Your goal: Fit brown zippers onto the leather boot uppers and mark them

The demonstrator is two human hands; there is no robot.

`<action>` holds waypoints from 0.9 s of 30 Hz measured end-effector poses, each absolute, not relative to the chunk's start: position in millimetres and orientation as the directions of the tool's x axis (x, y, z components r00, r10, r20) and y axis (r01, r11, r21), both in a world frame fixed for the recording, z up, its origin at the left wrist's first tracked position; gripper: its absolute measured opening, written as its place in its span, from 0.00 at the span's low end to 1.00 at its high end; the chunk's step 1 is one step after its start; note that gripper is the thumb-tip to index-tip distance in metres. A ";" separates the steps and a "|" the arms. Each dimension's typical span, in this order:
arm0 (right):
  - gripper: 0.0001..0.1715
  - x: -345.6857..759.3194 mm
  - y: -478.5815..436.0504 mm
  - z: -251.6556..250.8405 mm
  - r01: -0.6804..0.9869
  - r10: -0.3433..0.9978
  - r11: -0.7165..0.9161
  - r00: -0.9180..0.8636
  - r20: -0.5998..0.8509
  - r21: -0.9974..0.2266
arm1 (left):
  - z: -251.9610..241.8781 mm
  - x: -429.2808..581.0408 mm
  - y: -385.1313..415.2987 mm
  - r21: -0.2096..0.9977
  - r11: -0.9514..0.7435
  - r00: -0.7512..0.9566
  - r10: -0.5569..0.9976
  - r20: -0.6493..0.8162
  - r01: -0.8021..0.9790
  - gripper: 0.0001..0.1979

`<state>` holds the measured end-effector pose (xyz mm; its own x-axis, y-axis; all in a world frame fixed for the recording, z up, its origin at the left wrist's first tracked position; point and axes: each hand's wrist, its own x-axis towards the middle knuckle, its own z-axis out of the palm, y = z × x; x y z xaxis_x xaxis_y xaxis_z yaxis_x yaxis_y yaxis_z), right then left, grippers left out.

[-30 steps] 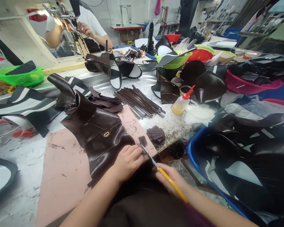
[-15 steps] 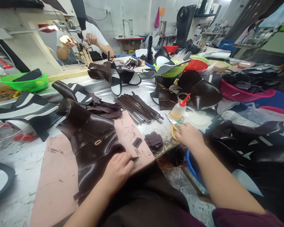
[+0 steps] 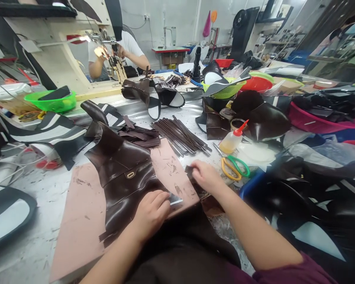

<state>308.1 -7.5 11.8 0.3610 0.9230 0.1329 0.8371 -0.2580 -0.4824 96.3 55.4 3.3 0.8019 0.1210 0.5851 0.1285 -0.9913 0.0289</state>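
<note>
A dark brown leather boot upper [image 3: 127, 161] with a small gold buckle lies on a pink board [image 3: 77, 205]. My left hand [image 3: 154, 209] is closed on the upper's right edge. From its fingertips sticks out a flat dark piece with a pale, shiny edge [image 3: 176, 200]; its kind is unclear. My right hand [image 3: 205, 176] reaches down at the board's right side, its fingers bent together on small dark leather pieces [image 3: 189, 172], mostly covered by the hand. Beside it rest scissors [image 3: 235, 167] with one yellow and one green handle, untouched.
Thin brown leather strips [image 3: 180, 134] lie beyond the board. A glue bottle [image 3: 232, 138] with a red tip stands near the scissors. Dark leather parts [image 3: 307, 197] fill the right side. Across the table, a person [image 3: 127, 49] works at a sewing machine [image 3: 62, 47].
My right hand has let go of the scissors and moved left to the small leather pieces. The left hand stays at the upper's edge. The whole view has shifted slightly.
</note>
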 end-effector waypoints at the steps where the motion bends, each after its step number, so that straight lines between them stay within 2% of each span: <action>1: 0.13 312.0 -12.0 13.3 0.825 0.908 -0.350 0.415 0.056 -0.443 | 2.7 96.7 55.9 0.034 -0.992 0.801 0.118 0.586 0.121 0.07; 3: 0.11 318.2 -18.7 12.6 0.836 0.881 -0.461 0.472 -0.037 -0.299 | 0.8 97.2 56.8 0.045 -0.993 0.797 0.115 0.592 0.110 0.06; 6: 0.13 322.3 -22.1 6.9 0.864 0.867 -0.493 0.498 0.025 -0.103 | -1.4 96.7 57.5 0.055 -0.993 0.794 0.117 0.596 0.105 0.05; 8: 0.11 320.3 -22.2 4.6 0.888 0.881 -0.457 0.460 0.114 -0.054 | -1.7 95.6 57.4 0.050 -0.993 0.793 0.118 0.597 0.110 0.05; 10: 0.07 312.4 -23.3 5.5 0.912 0.893 -0.406 0.409 0.187 -0.057 | -1.6 94.2 56.8 0.050 -0.992 0.788 0.122 0.604 0.116 0.05; 12: 0.10 298.2 -26.4 9.0 0.937 0.896 -0.324 0.348 0.275 -0.132 | -1.8 92.9 56.1 0.057 -0.992 0.780 0.123 0.613 0.111 0.05; 14: 0.10 279.9 -30.5 13.4 0.955 0.910 -0.137 0.226 0.348 -0.263 | -2.5 92.1 55.5 0.062 -0.993 0.775 0.118 0.621 0.101 0.05; 16: 0.07 262.6 -33.4 16.7 0.906 0.938 0.122 0.028 0.345 -0.405 | -3.2 91.9 54.9 0.067 -0.993 0.769 0.116 0.629 0.095 0.05; 18: 0.05 250.8 -33.5 18.2 0.809 0.952 0.262 -0.127 0.278 -0.526 | -3.3 91.8 54.1 0.073 -0.993 0.764 0.116 0.635 0.090 0.06; 21: 0.05 245.0 -30.0 18.4 0.746 0.973 0.229 -0.155 0.173 -0.625 | -2.6 91.1 52.9 0.081 -0.994 0.756 0.113 0.645 0.079 0.08; 27: 0.08 247.2 -24.5 23.4 0.711 0.984 0.159 -0.171 0.051 -0.685 | -1.9 88.4 51.6 0.065 -0.997 0.758 0.075 0.647 0.043 0.07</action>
<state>247.2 -24.5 23.4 -0.1711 0.9839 0.0513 0.7109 0.1594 -0.6850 88.4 51.6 -1.9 0.7584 0.0754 0.6474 0.0434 -0.9969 0.0652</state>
